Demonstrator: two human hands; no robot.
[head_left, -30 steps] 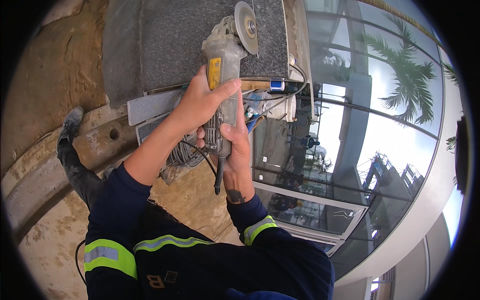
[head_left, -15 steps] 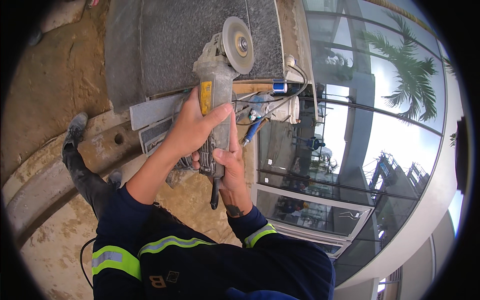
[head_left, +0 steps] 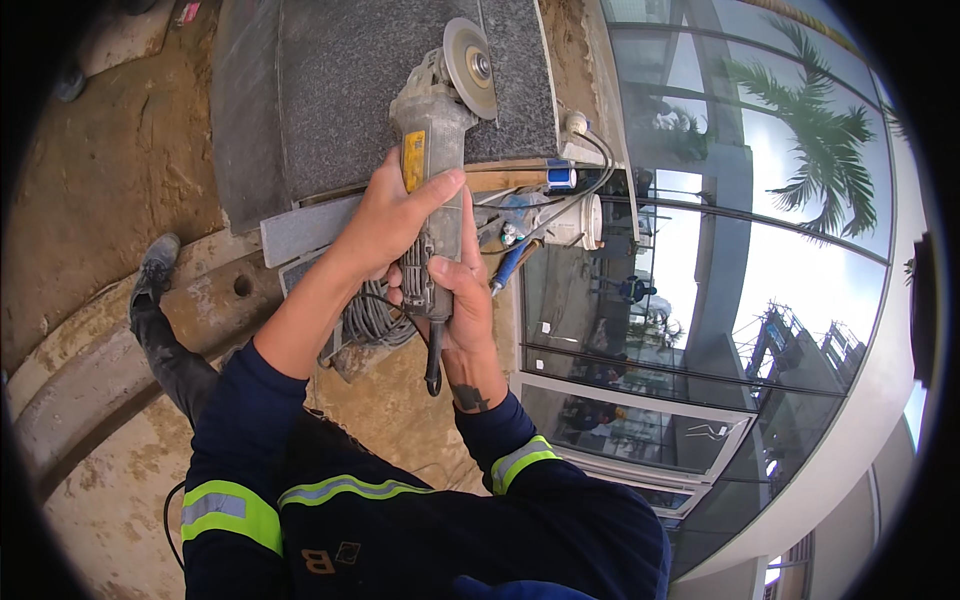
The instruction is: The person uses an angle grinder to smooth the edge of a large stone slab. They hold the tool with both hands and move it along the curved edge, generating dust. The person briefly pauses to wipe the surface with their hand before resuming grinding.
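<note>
A worn grey angle grinder (head_left: 438,150) with a yellow label is held in both my hands, its head pointing away from me. Its round cutting disc (head_left: 470,68) faces right, over a dark grey stone slab (head_left: 340,90). My left hand (head_left: 395,220) wraps the body from the left, thumb across the top. My right hand (head_left: 466,290) grips the rear end from the right, thumb on top; its fingers are partly hidden under the tool. The grinder's cord sleeve (head_left: 434,362) hangs from the near end.
Left of the grinder lies a narrow grey stone strip (head_left: 300,232), with a coiled cable (head_left: 375,318) below it. To the right are a white bucket (head_left: 585,222), a blue-handled tool (head_left: 508,268) and a blue-and-white cylinder (head_left: 560,174). A glass facade (head_left: 690,300) rises beyond. Another person's leg (head_left: 165,335) stands at left.
The grinder has shifted slightly away from me, both hands keeping hold of it. More of the coiled cable shows beneath my left forearm.
</note>
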